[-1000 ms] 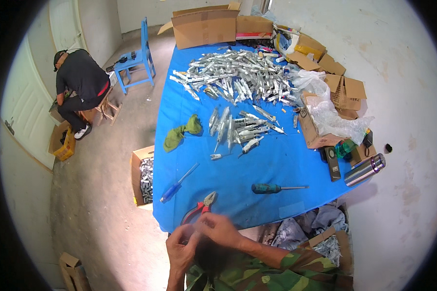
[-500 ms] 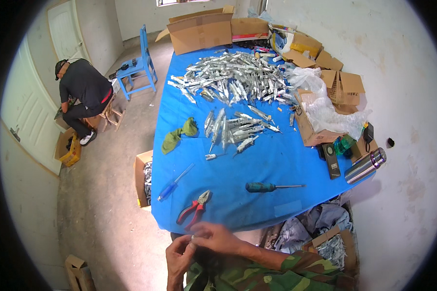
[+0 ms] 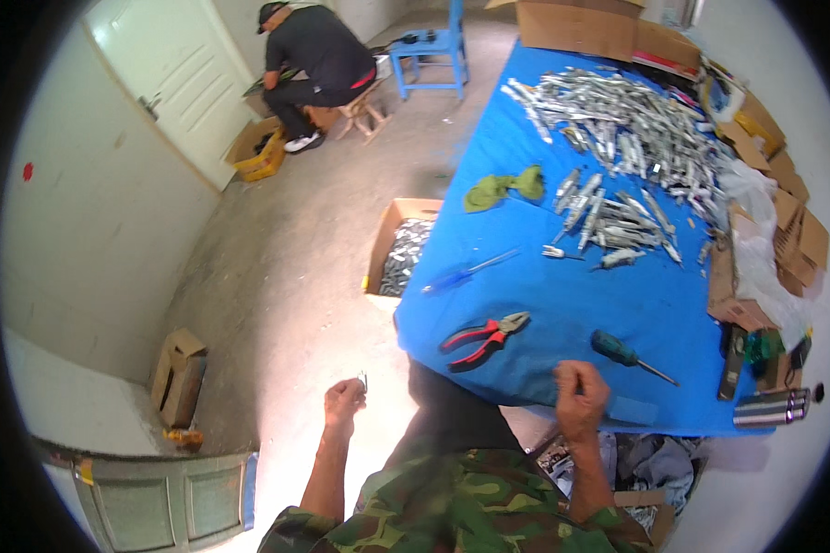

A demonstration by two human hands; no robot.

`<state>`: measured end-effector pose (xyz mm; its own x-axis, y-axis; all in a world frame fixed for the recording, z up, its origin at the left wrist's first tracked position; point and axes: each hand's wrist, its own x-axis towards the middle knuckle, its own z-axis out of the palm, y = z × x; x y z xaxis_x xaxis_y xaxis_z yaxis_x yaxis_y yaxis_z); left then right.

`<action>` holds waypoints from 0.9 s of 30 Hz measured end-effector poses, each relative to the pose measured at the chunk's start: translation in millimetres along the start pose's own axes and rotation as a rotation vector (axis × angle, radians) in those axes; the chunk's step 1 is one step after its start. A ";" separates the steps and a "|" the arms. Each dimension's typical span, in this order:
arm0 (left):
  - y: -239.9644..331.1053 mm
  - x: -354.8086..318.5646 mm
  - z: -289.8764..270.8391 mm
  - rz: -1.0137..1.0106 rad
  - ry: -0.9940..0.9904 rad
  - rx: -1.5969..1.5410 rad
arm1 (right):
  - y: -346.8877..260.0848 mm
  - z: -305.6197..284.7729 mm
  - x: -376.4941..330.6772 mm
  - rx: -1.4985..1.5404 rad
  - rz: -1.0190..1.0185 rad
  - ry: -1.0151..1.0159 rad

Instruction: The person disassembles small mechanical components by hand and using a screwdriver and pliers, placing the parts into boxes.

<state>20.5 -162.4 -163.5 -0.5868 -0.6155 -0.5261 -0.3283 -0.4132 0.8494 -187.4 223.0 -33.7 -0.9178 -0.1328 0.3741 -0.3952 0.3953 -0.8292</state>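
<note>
Out over the floor, left of the table, my left hand (image 3: 343, 404) is closed in a pinch on a small pale metallic piece (image 3: 362, 380). My right hand (image 3: 581, 398) is curled at the table's near edge; whatever its fingers may hold is hidden. Close to it lies a screwdriver (image 3: 615, 348) with a dark green handle. Red-handled pliers (image 3: 485, 341) rest between the two hands on the blue tablecloth (image 3: 563, 295). Behind them are a clear blue-handled screwdriver (image 3: 470, 271), a green cloth (image 3: 504, 190) and a small group of slim silvery parts (image 3: 618, 221).
A large heap of similar parts (image 3: 627, 129) covers the table's far half. Cardboard boxes (image 3: 576, 28), plastic bags (image 3: 756, 221) and a steel flask (image 3: 771, 407) line its edges. A filled carton (image 3: 404, 247) stands left of the table. Another person (image 3: 318, 60) sits near a blue chair (image 3: 431, 55).
My hands were together at the table's near edge and have parted: the left went out over the floor with the small piece, the right moved right. The view has swung left and down.
</note>
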 end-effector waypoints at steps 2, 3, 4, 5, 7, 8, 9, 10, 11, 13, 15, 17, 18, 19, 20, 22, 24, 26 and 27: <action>-54.2 3.6 -36.3 -0.146 0.215 0.019 | 2.2 -9.4 0.5 -0.101 0.011 0.055; -65.2 1.4 -42.4 -0.209 0.191 0.323 | 6.5 -14.3 -0.1 -0.116 0.006 0.074; -97.2 -0.1 -62.0 -0.200 0.307 0.294 | 9.2 -16.5 -2.1 -0.113 0.004 0.085; -122.9 -1.6 -89.2 -0.242 0.238 0.632 | 12.3 -16.4 -4.7 -0.110 0.003 0.095; -162.1 -14.6 -111.0 -0.363 0.330 0.605 | 21.1 -16.0 -9.8 -0.142 -0.005 0.086; -171.1 -26.9 -114.0 -0.386 0.363 0.482 | 25.8 -15.6 -12.6 -0.162 -0.012 0.082; -179.7 -31.8 -117.5 -0.412 0.388 0.524 | 35.0 -14.8 -17.0 -0.183 -0.029 0.083; -189.5 -39.3 -122.0 -0.439 0.416 0.566 | 46.1 -12.7 -21.3 -0.201 -0.045 0.083; -200.4 -41.9 -131.4 -0.420 0.392 0.650 | 49.7 -9.5 -22.7 -0.218 -0.060 0.083; -214.0 -39.3 -132.8 -0.451 0.437 0.528 | 50.4 -6.1 -22.9 -0.200 -0.026 0.106; -236.2 -32.5 -152.3 -0.353 0.328 0.686 | 48.3 -4.3 -24.3 -0.182 -0.025 0.128; -252.3 -0.7 -181.7 -0.236 0.202 0.856 | 48.1 -1.0 -20.9 -0.160 -0.060 0.161; -260.1 1.4 -184.7 -0.178 0.125 0.932 | 51.2 -0.2 -20.6 -0.145 -0.070 0.168; -249.1 9.1 -162.4 -0.183 0.132 0.866 | 56.9 -1.0 -21.6 -0.155 -0.086 0.176; -236.5 15.7 -139.3 -0.251 0.198 0.668 | 61.5 -3.6 -23.5 -0.165 -0.101 0.184; -174.9 8.2 -82.0 -0.313 0.275 0.405 | 67.2 -4.2 -24.7 -0.203 -0.121 0.163; -149.0 8.8 -59.5 -0.291 0.265 0.372 | 64.8 -4.5 -26.4 -0.203 -0.106 0.149; -150.8 17.2 -56.3 -0.272 0.260 0.334 | 60.5 -2.0 -27.4 -0.175 -0.066 0.149; -153.6 21.8 -54.4 -0.247 0.251 0.329 | 60.4 -1.4 -27.9 -0.178 -0.053 0.154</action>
<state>98.4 -148.9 -307.6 -0.2785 -0.6850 -0.6732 -0.6759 -0.3582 0.6441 -185.5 251.8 -93.6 -0.8742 -0.0232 0.4850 -0.4170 0.5473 -0.7256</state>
